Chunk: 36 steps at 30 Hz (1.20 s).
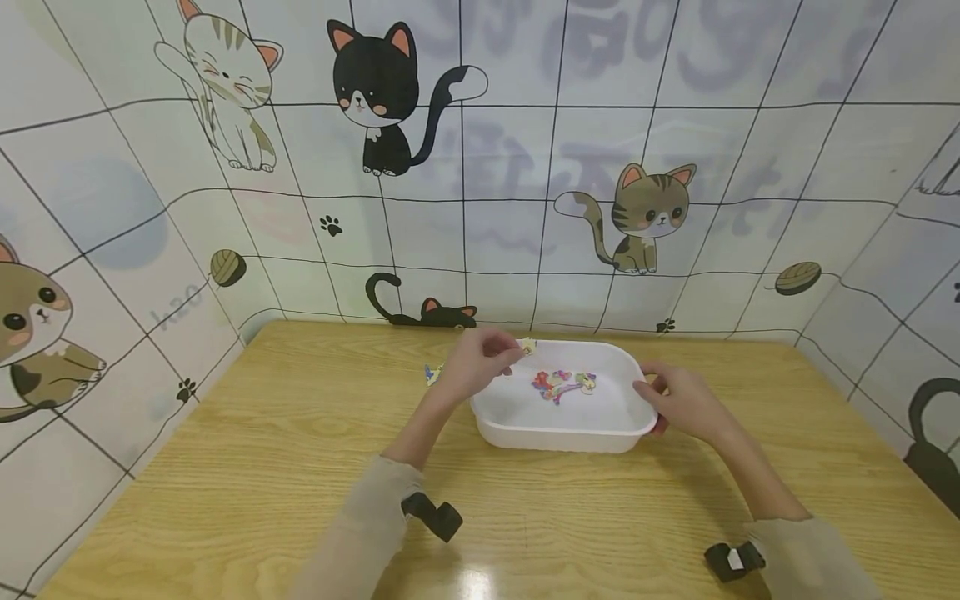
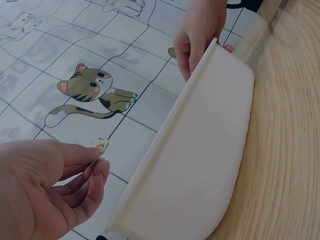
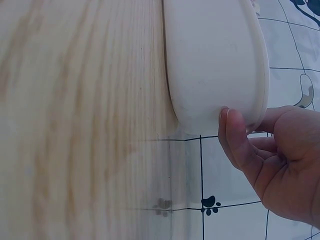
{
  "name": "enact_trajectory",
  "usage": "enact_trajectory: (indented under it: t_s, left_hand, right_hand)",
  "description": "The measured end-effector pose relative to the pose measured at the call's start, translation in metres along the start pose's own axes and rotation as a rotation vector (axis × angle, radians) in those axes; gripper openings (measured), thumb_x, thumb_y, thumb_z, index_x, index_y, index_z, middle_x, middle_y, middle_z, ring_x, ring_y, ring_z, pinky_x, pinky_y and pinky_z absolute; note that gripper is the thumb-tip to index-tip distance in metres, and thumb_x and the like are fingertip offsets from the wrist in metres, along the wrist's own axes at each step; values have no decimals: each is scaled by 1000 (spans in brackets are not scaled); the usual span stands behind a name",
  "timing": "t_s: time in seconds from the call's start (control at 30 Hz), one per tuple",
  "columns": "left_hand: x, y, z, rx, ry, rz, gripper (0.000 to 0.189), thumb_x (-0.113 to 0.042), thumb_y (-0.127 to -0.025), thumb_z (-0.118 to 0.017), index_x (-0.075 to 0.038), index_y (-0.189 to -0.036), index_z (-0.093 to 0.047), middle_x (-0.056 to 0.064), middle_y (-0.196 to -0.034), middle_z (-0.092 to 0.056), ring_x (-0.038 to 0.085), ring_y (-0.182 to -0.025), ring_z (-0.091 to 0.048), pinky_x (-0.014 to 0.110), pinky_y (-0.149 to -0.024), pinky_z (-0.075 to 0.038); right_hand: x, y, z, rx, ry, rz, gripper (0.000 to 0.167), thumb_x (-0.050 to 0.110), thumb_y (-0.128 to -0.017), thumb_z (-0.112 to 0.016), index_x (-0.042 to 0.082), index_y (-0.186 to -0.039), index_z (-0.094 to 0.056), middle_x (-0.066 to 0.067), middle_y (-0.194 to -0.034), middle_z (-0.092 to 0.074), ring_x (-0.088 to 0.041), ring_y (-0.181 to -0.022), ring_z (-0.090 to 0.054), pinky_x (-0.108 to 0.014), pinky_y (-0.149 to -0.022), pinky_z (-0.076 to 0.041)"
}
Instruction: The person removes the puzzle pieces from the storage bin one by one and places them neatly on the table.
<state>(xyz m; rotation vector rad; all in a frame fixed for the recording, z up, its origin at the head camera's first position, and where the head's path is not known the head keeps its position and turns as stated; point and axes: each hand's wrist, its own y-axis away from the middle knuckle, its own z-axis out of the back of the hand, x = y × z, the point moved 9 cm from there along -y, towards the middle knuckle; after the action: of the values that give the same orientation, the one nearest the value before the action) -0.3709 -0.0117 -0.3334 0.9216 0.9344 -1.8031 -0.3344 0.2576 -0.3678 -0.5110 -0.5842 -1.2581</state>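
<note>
My left hand pinches a small yellowish sticker-like cutout between thumb and fingertips, above the left side of a white plastic tub. The left wrist view shows the same cutout at the fingertips, higher than the rim. Gripping the tub's right end, my right hand has its thumb on one side of the rim and its fingers on the other, as the right wrist view also shows. Several colourful flat cutouts lie together on the tub's floor.
Another blue and yellow cutout lies on the wooden table, left of the tub and partly behind my left hand. A white sheet printed with cats and grid lines stands along the table's back and sides.
</note>
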Motion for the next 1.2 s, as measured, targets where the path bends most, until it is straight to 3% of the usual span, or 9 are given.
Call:
enact_trajectory:
  t_s: [0.33, 0.53, 0.7, 0.93, 1.07, 1.2]
  left_hand:
    - [16, 5, 30, -38, 60, 26, 15, 0, -96, -64, 6, -109, -70, 24, -102, -71, 31, -85, -71, 44, -81, -58]
    - [25, 7, 47, -102, 102, 48, 14, 3, -95, -65, 8, -106, -70, 20, -98, -71, 22, -80, -70, 42, -82, -59]
    - [33, 12, 60, -132, 104, 54, 14, 2, -94, -66, 10, -104, -71, 23, -97, -72, 28, -82, -71, 50, -84, -58]
    - [44, 16, 77, -162, 149, 66, 15, 2, -94, -66, 12, -104, -70, 29, -100, -69, 30, -82, -70, 42, -81, -59]
    - [54, 16, 87, -185, 104, 98, 16, -2, -95, -67, 10, -105, -71, 23, -97, -71, 39, -88, -67, 37, -77, -58]
    - [66, 18, 97, -205, 69, 145, 17, -6, -96, -67, 9, -105, -71, 18, -97, -71, 33, -86, -69, 35, -78, -58]
  right_hand:
    - [0, 0, -1, -1, 11, -12, 47, 8, -102, -56, -17, -139, -42, -17, -87, -66, -20, -54, -65, -38, -52, -57]
    - [1, 1, 0, -3, 7, -9, 47, 7, -102, -56, -18, -139, -41, -19, -87, -66, -20, -54, -65, -39, -52, -57]
    - [2, 1, 0, -5, 17, -5, 47, 8, -102, -56, -18, -139, -41, -19, -88, -66, -20, -54, -65, -38, -51, -57]
    - [1, 0, -1, -5, 15, -5, 48, 7, -102, -56, -18, -140, -40, -18, -88, -66, -20, -55, -65, -38, -52, -57]
    - [1, 1, -2, -5, 11, -11, 49, 8, -102, -56, -18, -140, -40, -18, -88, -66, -20, -55, -65, -37, -52, -57]
    - [1, 2, -1, -3, 12, -9, 48, 8, -103, -55, -18, -140, -40, -20, -88, -65, -20, -55, -65, -37, -52, -57]
